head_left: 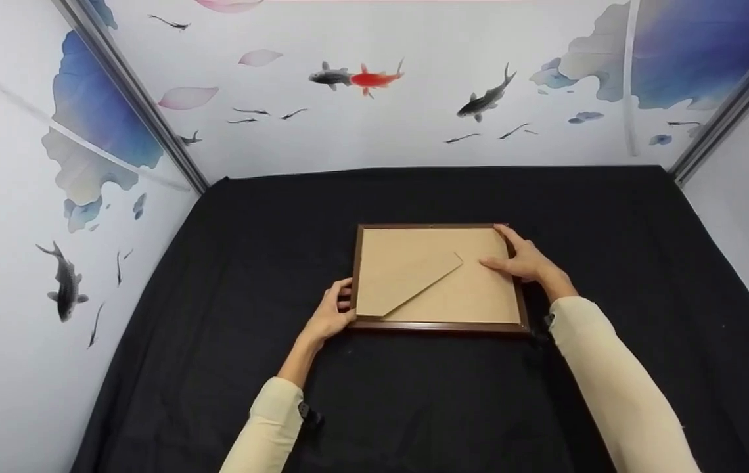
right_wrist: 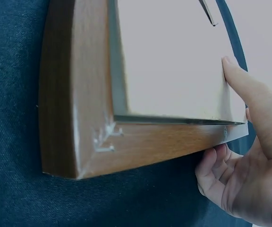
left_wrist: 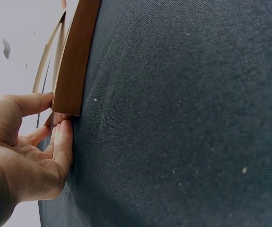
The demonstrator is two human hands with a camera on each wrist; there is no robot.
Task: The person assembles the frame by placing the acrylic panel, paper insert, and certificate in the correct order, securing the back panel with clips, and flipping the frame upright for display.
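A brown wooden picture frame [head_left: 440, 326] lies back side up on the black cloth. Its tan backing board [head_left: 407, 246] carries a slanted easel leg [head_left: 407, 286] folded against it. At the near left corner my left hand [head_left: 330, 315] holds the frame, thumb on the edge and fingers along the outer side. On the right side my right hand [head_left: 522, 259] grips the frame, its thumb laid on the backing board and the fingers on the outer edge. In the right wrist view, staples [right_wrist: 105, 142] show at a frame corner, with a narrow gap beside the board.
Black cloth [head_left: 447, 407] covers the table around the frame. White panels [head_left: 414, 131] printed with fish and lotus leaves stand at the back and both sides, joined by grey metal posts [head_left: 144, 98]. Dark wrist devices [head_left: 309, 415] sit at the sleeve cuffs.
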